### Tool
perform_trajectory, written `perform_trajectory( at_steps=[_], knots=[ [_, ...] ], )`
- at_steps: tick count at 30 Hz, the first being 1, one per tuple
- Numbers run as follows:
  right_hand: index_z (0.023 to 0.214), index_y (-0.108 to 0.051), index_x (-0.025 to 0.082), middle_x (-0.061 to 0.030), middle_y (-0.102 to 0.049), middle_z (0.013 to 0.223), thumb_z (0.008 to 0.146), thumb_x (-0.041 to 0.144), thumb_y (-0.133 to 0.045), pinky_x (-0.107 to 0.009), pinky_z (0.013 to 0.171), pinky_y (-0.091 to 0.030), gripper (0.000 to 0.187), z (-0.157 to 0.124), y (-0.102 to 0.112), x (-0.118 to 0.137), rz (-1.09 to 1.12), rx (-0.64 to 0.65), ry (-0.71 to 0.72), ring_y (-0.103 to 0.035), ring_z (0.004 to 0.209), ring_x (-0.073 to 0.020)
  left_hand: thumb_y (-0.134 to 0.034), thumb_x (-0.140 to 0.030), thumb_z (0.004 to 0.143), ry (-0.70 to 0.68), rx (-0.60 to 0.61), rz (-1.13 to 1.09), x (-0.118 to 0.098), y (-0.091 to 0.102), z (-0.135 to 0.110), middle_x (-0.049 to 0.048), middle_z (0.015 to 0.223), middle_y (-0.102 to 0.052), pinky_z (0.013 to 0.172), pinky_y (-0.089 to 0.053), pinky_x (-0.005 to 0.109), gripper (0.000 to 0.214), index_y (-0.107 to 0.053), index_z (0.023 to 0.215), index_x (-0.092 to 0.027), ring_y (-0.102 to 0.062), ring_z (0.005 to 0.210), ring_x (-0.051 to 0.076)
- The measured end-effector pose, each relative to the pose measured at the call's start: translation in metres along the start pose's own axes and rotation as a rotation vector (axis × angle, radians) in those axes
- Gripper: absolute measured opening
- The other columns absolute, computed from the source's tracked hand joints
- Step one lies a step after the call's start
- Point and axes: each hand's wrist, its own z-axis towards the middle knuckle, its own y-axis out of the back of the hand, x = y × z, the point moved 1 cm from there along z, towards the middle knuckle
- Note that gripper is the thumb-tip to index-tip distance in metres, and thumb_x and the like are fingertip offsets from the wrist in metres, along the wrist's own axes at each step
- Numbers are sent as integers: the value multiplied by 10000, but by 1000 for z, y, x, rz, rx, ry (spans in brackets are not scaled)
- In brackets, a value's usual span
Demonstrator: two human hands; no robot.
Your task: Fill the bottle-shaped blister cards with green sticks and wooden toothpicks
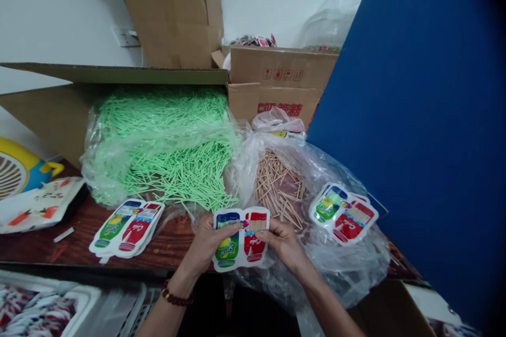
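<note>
Between my two hands is a bottle-shaped packet (241, 242) with a green Sprite half and a red Cola half, held near the table's front edge. My left hand (211, 242) grips its left side, thumb across the front. My right hand (282, 242) pinches the right side, where brown sticks show through a window. A stack of similar packets (127, 227) lies to the left, and another stack (343, 213) rests on clear plastic to the right. Behind my hands are loose green sticks (182, 168) and brown sticks (276, 189), both in clear plastic bags.
An open cardboard box (47, 116) stands behind the green sticks, with more boxes (174, 16) at the back. A blue panel (411, 116) borders the right. At left are a yellow fan (19, 166) and a paper box (43, 202). A white crate (85, 300) sits below.
</note>
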Motion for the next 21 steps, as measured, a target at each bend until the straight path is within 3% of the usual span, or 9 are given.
perform_trajectory(
  at_steps=[5,10,15,21],
  knots=[
    [828,-741,187,-24,-754,795,658,288,-777,-278,673,-510,201,0,-1,0,43,-56,4,-674,689,-174,-803,-224,645,-14,20,-3,-1,2,0,32,686,-754,593,-570,276,172,-690,729,-125,-694,590,179],
    [930,-719,203,-29,-753,891,641,278,-792,-300,725,-522,307,0,-7,2,96,-12,-27,-680,756,-174,-784,-213,677,-11,48,-1,-3,5,-2,30,713,-758,595,-567,266,156,-684,766,-131,-697,603,176],
    [804,-729,165,-33,-749,775,593,321,-809,-301,662,-530,274,1,-13,1,62,-14,-90,-672,655,-172,-788,-241,673,20,40,3,-3,4,-6,32,695,-750,587,-566,273,181,-684,774,-132,-689,597,175],
    [779,-729,164,-34,-738,736,611,336,-794,-287,607,-521,249,-1,-14,-1,51,-70,-71,-655,618,-168,-801,-238,645,24,96,95,-5,2,-7,36,742,-744,638,-555,277,244,-688,829,-125,-684,651,181]
  ],
)
